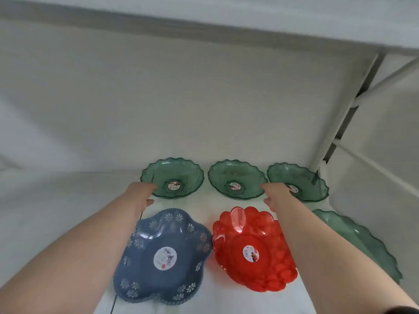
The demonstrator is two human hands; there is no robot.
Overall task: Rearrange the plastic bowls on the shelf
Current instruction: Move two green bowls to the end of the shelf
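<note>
Three green scalloped bowls stand in a back row on the white shelf [56, 211]: the left green bowl [179, 173], the middle green bowl [233, 173] and the right green bowl [303, 177]. In front of them sit a blue flower-patterned bowl [145, 268] and a red bowl [231, 241]. My left hand [141, 193] holds the left green bowl's near-left rim, fingers over it and thumb beneath. My right hand [275, 196] rests where the middle and right bowls' rims meet. Which rim it holds is hidden.
A fourth green bowl [362, 241] lies at the front right, partly behind my right forearm. A white upright post [344, 109] and side panel close off the right. The shelf above [204, 19] hangs low overhead. Bare shelf surface stretches to the left.
</note>
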